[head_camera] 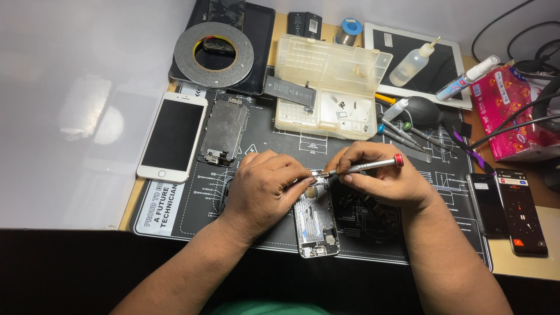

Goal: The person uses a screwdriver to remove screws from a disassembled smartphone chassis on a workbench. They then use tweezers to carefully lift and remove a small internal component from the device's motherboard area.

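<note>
An opened phone housing [315,224] is lying face up on the dark work mat [402,233], right in front of the person. The left hand [265,186] is curling over its upper end, fingertips pinched close on a small metal part there. The right hand [382,175] is gripping a slim silver screwdriver [364,167] with a red cap, its tip meeting that same spot. Left of the hands, a bare screen assembly [223,131] is sitting beside a white phone [173,137]. Behind them, a clear parts box [326,87] is standing open, near a roll of black tape [213,54].
</note>
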